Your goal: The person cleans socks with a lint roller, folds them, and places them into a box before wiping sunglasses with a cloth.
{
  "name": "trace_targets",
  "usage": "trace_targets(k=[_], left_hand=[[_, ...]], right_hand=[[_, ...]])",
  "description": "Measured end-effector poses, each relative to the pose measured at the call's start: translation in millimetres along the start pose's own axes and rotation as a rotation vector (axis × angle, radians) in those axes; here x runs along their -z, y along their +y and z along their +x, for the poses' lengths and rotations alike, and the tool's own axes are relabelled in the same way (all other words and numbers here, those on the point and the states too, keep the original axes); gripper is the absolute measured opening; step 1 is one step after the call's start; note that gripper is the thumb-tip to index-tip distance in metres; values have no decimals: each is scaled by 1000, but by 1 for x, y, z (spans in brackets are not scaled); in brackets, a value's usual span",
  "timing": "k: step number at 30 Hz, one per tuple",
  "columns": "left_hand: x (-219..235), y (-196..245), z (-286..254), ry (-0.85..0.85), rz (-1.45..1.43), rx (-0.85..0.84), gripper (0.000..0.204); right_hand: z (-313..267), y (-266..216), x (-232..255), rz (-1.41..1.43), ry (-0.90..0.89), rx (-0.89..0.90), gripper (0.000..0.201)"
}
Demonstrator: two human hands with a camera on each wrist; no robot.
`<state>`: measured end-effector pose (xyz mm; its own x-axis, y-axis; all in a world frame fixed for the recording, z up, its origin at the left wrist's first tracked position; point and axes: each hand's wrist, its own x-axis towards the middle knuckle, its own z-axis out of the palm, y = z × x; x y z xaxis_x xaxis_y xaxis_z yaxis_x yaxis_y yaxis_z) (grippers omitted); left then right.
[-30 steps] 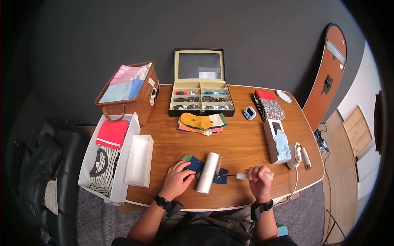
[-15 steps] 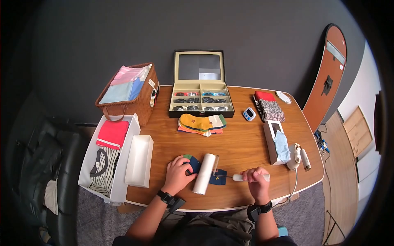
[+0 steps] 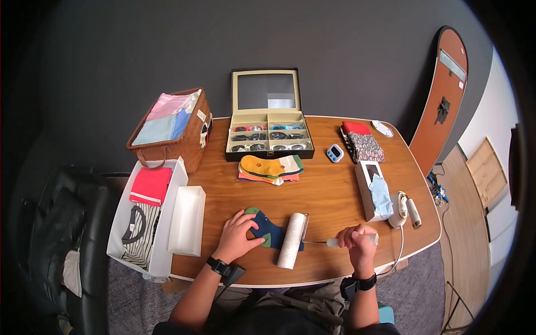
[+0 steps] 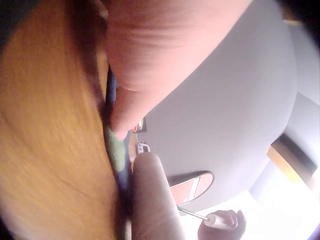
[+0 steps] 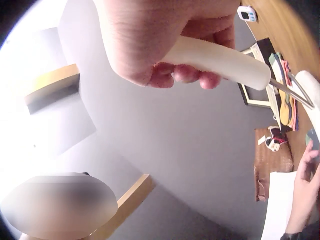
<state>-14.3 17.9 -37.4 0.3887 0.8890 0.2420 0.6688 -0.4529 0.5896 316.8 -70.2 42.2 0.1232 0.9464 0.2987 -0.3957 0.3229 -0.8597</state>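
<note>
A dark blue sock [image 3: 262, 225] with green heel and toe patches lies flat near the front of the table. My left hand [image 3: 236, 233] rests on its left end, fingers spread and thumb by the green patch [image 4: 116, 150]. In my right hand [image 3: 357, 245] I grip the pale handle [image 5: 220, 62] of a lint roller, fingers curled round it. The roller's white cylinder [image 3: 291, 241] lies across the sock's right end and hides part of it. A thin metal rod [image 3: 315, 242] joins handle and cylinder.
Behind lie folded socks [image 3: 271, 169] and an open sunglasses case [image 3: 270, 154]. At left stand a narrow white box [image 3: 187, 223], a clothes bin [image 3: 116, 237] and a brown basket [image 3: 192, 146]. A tissue-like box [image 3: 365, 192], a corded white device [image 3: 400, 212] and a timer [image 3: 335, 153] are at right.
The roller first shifted a little left, then went right along the sock, so more of the sock's middle shows now. My left hand stays on the sock.
</note>
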Motion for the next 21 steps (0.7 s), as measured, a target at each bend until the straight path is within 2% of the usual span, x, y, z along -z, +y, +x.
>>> trace_targets(k=[3,6,8,10,12,16,21], left_hand=[[-2,-2,-1,-16,7,-9,36],[0,-3,-1,-24,-2,-11,37],[1,-4,-2,-24,-20,2,38],[2,-4,-2,-44,-45,0,40],[3,-6,-2,-60,-43,-1,42],[1,-13,-4,-70,-42,-36,43],[4,-11,-4,-95,-61,-40,47]], right_hand=[[-6,15,-17,-87,0,-27,32],[-8,35,-21,-31,28,11,28],[-8,15,-7,-38,42,-33,27],[-5,-1,2,-39,30,16,30],[-4,-4,-3,-42,13,8,30],[-8,33,-22,-19,15,-20,30],[-6,-5,-10,-96,43,-25,33]])
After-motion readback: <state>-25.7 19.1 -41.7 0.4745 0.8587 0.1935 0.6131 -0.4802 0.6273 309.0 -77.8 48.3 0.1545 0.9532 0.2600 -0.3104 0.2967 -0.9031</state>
